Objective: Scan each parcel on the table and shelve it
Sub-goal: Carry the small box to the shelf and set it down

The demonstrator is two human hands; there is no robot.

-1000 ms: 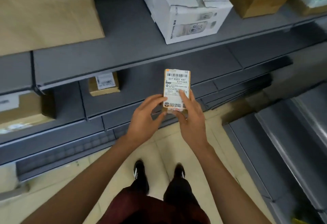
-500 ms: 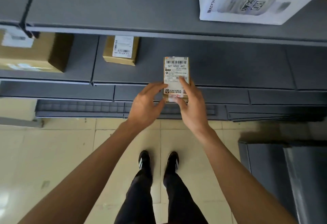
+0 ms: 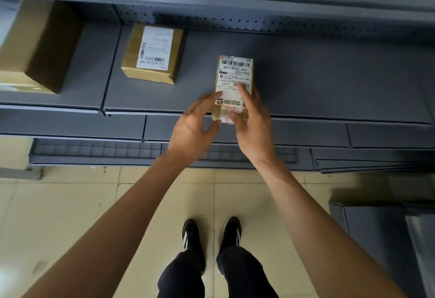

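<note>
Both bare forearms reach toward twelve o'clock. The left hand [image 3: 191, 130] spreads relaxed fingers, thumb at two o'clock. The right hand [image 3: 253, 128] pinches the parcel [image 3: 234, 81], forefinger flat along its label.

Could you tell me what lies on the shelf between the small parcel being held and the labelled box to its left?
Nothing: in the head view, only bare grey shelf separates the small parcel from the labelled box.
</note>
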